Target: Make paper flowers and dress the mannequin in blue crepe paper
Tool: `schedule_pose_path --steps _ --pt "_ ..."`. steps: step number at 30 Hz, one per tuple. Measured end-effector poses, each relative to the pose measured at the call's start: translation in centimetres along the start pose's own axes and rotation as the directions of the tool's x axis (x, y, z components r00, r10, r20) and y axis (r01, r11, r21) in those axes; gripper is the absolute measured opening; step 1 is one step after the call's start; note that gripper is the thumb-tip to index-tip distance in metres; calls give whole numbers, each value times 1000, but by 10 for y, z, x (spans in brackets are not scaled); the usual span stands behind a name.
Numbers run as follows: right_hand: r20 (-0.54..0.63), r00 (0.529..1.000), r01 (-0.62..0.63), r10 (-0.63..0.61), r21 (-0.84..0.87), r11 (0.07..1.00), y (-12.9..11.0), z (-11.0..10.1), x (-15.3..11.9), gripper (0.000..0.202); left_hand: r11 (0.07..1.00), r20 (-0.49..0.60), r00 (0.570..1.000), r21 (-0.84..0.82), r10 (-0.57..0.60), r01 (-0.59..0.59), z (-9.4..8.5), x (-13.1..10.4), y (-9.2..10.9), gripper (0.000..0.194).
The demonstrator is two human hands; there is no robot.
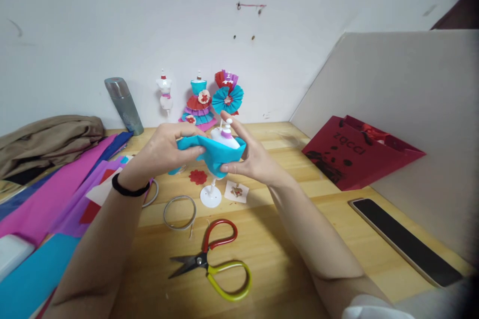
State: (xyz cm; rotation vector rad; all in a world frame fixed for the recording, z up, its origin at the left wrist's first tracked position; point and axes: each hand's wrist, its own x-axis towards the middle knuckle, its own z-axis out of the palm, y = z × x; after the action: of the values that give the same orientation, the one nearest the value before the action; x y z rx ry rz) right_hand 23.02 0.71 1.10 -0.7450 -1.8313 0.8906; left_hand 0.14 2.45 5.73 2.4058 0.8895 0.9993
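A small white mannequin [223, 137] with a purple band at its neck stands upright on a round white base [210, 196]. Blue paper [219, 156] wraps round its front. My left hand [168, 147] pinches the paper's left end between thumb and fingers. Around the right side curls my right hand [252, 157], its thumb pressing the paper from the front and its fingers behind the figure. A red paper flower [198, 176] and a small printed card [236, 192] lie beside the base. Nearer to me are open scissors [202, 260] with red and yellow handles.
Three dressed or bare mannequins stand at the wall, one in a layered dress [199, 104]. A bottle [124, 105], brown cloth [52, 142] and coloured paper [63, 184] are left. A metal ring [180, 213] lies centre-left; a red bag [359, 152] and phone [406, 240] are right.
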Motion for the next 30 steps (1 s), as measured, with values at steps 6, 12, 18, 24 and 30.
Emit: schedule_pose_path --steps 6,12,18,24,30 --pt "33 999 6 -7 56 998 4 -3 1 100 999 -19 1000 -31 9 -10 1 1 -1 16" --pt "103 994 -60 43 170 984 12 -7 6 104 997 -27 1000 -71 12 -14 4 3 -3 14" --pt "73 995 -80 63 272 959 26 -7 12 103 995 -68 997 -99 -29 22 13 6 -5 9" --pt "68 993 -117 98 409 905 41 -6 12 105 981 -38 996 -178 -83 75 18 6 -5 11" --pt "129 983 -178 128 553 814 54 -2 9 80 971 22 997 -226 -75 78 17 7 -4 14"
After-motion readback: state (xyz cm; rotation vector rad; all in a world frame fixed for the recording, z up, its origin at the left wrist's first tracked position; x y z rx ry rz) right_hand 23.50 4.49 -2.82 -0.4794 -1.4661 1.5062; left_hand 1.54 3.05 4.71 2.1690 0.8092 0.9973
